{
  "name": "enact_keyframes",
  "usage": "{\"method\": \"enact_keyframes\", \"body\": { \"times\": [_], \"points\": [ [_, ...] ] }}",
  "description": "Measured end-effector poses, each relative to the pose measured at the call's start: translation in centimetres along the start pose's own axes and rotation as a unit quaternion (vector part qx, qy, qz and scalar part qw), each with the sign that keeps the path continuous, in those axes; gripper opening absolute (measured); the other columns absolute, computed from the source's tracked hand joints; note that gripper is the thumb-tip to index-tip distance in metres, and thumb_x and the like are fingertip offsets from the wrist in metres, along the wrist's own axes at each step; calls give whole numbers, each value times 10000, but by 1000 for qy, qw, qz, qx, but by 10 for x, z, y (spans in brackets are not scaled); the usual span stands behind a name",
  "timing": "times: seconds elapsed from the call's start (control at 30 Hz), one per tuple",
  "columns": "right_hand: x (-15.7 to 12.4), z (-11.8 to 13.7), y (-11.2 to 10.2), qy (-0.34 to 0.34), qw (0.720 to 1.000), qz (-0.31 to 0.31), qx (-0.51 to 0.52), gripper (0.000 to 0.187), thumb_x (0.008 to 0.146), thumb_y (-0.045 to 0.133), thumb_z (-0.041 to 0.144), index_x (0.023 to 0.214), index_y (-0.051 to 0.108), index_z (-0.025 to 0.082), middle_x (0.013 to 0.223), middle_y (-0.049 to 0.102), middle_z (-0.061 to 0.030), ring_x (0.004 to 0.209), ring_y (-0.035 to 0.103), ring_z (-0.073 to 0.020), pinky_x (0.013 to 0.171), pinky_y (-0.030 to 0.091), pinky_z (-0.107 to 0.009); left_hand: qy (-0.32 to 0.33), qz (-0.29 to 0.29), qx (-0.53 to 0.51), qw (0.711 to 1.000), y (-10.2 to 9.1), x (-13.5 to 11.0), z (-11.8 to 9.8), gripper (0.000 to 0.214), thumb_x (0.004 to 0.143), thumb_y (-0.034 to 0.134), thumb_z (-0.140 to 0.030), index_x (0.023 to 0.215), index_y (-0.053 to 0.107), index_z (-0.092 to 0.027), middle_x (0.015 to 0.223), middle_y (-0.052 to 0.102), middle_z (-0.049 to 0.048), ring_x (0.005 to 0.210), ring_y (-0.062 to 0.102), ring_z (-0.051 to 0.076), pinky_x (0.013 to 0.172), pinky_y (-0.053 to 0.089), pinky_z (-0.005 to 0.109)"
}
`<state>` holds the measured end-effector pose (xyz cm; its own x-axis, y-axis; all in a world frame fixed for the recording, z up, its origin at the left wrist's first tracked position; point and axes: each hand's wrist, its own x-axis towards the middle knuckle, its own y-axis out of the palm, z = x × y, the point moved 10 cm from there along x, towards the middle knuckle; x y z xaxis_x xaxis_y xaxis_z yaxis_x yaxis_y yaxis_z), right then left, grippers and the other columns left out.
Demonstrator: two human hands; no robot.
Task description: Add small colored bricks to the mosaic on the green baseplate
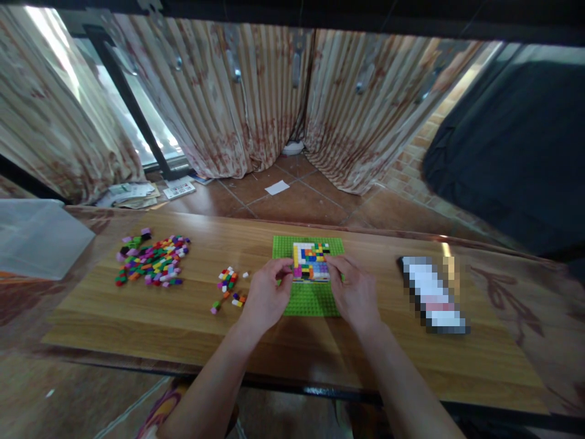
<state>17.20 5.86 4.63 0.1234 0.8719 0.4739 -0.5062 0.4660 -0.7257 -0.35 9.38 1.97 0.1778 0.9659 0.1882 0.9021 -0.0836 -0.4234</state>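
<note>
A low, multicoloured toy-brick build (pixel 311 259) sits on a green studded baseplate (pixel 308 305). White bricks line its back left edge, and blue, yellow, red, green and black ones fill its top. My left hand (pixel 269 289) is closed at the left side of the build, with thumb and fingertips against its edge. On the opposite side, my right hand (pixel 354 286) grips the right edge with bent fingers. The fingertips partly cover both sides, so a small brick in either hand cannot be made out.
A small group of loose bricks (pixel 227 279) lies left of my left hand, with a larger pile (pixel 155 259) farther left. A phone-like, pixelated object (pixel 434 296) rests on the wooden table (pixel 205 341) at right. A translucent bin (pixel 41 238) stands at the far left.
</note>
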Motion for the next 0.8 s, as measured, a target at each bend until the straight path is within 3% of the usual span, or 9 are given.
{"method": "enact_keyframes", "body": {
  "times": [0.27, 0.43, 0.6, 0.8],
  "points": [
    [-2, 2, 5, -4, 1000, 20, -12, 305, 938, 422, 226, 1022, 714, 197, 966, 702, -87, 885, 632, -207, 828, 488, -340, 16, -4, 6, 1000, -1, 0, -2, 246, 777, 561, -79, 975, 674, -170, 874, 708, 42, 791, 659, 154, 768, 526, 290],
    [-5, -6, 0, 29, 996, -13, 78, 301, 939, 430, 266, 1066, 698, 218, 1001, 711, -72, 880, 651, -184, 810, 508, -324, 5, -17, -23, 1000, -9, 3, -1, 217, 776, 587, -129, 961, 691, -176, 869, 708, 41, 785, 657, 156, 776, 531, 298],
    [-5, -13, -15, 89, 984, -68, 138, 289, 918, 474, 331, 1049, 700, 205, 971, 719, -74, 818, 654, -178, 753, 518, -315, -21, -32, -122, 992, -13, 4, -1, 210, 777, 640, -222, 973, 697, -173, 865, 714, 42, 799, 664, 155, 785, 542, 291],
    [-14, 15, 4, 86, 943, 17, 321, 210, 871, 579, 352, 980, 720, 241, 957, 723, -43, 857, 663, -168, 773, 527, -307, 0, 16, -213, 977, 4, -3, -18, 232, 787, 645, -233, 1009, 677, -174, 917, 725, 49, 843, 678, 150, 815, 557, 290]
  ]
}}
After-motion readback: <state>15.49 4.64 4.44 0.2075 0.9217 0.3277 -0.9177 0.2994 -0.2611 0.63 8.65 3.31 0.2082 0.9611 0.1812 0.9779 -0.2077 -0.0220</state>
